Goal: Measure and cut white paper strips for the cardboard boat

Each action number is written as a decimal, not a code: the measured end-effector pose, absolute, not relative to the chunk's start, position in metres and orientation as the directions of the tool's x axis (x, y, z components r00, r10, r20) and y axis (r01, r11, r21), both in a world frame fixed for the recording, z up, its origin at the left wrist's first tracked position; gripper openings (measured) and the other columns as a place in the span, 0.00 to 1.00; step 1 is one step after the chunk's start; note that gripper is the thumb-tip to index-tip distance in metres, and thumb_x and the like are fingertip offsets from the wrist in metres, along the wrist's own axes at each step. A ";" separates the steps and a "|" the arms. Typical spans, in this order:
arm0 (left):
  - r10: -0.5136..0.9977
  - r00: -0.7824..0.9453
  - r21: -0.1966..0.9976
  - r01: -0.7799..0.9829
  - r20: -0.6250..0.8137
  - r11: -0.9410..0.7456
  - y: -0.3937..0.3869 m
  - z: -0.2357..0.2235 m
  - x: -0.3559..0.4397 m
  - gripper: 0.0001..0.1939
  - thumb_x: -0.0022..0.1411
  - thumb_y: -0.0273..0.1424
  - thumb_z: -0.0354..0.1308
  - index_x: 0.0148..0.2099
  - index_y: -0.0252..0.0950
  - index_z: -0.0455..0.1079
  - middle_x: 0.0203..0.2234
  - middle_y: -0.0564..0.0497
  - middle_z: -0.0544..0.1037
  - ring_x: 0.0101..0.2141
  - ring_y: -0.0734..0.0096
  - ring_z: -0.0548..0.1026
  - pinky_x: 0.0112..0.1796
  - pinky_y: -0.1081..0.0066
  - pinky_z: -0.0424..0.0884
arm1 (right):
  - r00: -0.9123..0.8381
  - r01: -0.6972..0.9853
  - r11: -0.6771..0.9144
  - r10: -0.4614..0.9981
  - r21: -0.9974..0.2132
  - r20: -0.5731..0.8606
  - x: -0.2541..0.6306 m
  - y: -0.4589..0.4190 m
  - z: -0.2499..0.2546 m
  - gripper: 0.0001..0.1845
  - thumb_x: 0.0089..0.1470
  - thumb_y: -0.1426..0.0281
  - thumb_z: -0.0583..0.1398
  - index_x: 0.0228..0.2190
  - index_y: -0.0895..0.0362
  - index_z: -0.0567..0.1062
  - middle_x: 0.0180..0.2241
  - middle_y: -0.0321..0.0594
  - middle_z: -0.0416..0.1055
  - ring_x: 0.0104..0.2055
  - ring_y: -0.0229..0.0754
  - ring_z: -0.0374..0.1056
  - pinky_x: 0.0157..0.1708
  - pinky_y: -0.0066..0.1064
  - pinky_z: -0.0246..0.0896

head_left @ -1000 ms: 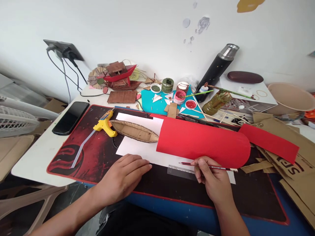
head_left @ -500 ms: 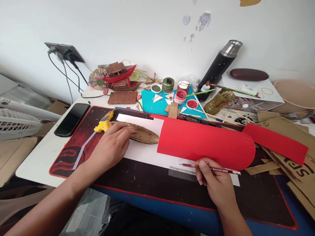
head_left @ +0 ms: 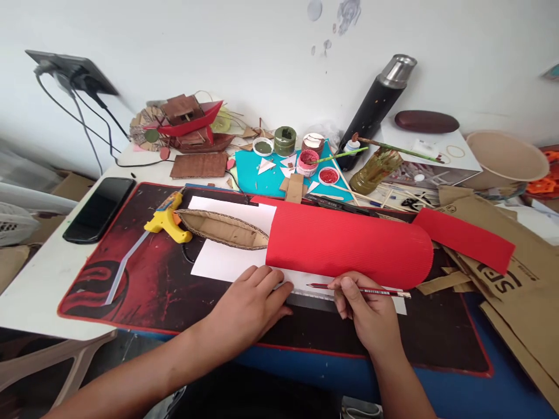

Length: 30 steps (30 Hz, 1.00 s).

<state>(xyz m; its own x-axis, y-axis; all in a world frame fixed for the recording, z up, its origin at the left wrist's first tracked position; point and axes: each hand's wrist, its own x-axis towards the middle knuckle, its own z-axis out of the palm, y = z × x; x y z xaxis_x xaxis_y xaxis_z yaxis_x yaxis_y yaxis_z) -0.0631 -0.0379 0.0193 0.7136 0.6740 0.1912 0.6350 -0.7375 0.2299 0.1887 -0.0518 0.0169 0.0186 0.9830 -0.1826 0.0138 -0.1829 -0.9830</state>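
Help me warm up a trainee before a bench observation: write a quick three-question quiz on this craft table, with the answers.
1. Multiple choice: which of these lies nearest the left hand?
a) phone
b) ruler
c) thermos
2. True or false: the yellow glue gun lies to the left of the boat-shaped cardboard piece, seen from the wearer's side.
3. Fill the gap: the pencil is held in the person's ____.

Key:
1. b
2. True
3. right hand
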 end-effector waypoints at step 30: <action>0.837 0.489 0.740 0.462 0.247 -0.489 -0.044 0.109 -0.156 0.13 0.74 0.21 0.55 0.52 0.44 0.74 0.37 0.53 0.82 0.36 0.72 0.80 0.35 0.76 0.78 | -0.306 -0.060 0.036 0.951 -0.998 0.053 0.147 -0.062 0.055 0.15 0.73 0.58 0.63 0.44 0.51 0.89 0.29 0.42 0.82 0.27 0.42 0.78 0.23 0.28 0.68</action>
